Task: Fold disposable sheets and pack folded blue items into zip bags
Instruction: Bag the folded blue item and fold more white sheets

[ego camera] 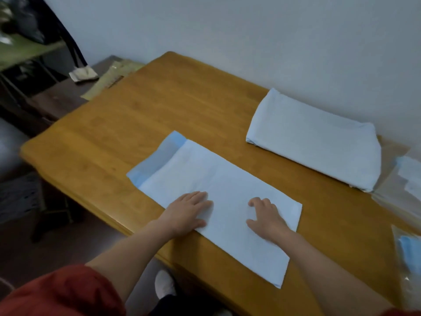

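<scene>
Sheet [227, 185] on table [159, 106], pale wall [250, 30]

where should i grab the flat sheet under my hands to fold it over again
Probably the right short end of the sheet, pinched at both corners, coming from the right: it lies flat as a long strip, that end's layers line up cleanly beside bare table, while the left end shows uneven blue-edged layers.

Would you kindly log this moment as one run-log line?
step: fold sheet | left hand: flat on sheet | right hand: pressing sheet | stack: behind, by wall | bags: right edge of table
</scene>
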